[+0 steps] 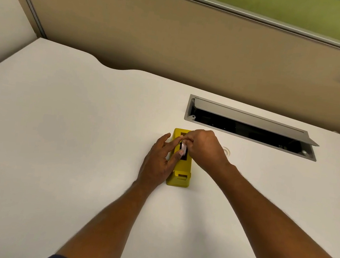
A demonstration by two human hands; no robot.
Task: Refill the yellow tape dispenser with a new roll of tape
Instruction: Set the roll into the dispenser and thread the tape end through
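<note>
1 yellow dispenser (pixel 181 173) on desk (pixel 58 137), 1 tape roll (pixel 183 146) pinched by R hand (pixel 204 148) fingers, L hand (pixel 158 161) fingers spread, prob steadying it

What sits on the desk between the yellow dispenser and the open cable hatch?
Head view: only the right hand and bare desk lie between the yellow dispenser and cable hatch.

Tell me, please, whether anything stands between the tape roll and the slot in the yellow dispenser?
Nothing visible does. The right hand holds the tape roll directly over the open slot of the yellow dispenser, and the left hand steadies it from the side, not across the opening.
</note>
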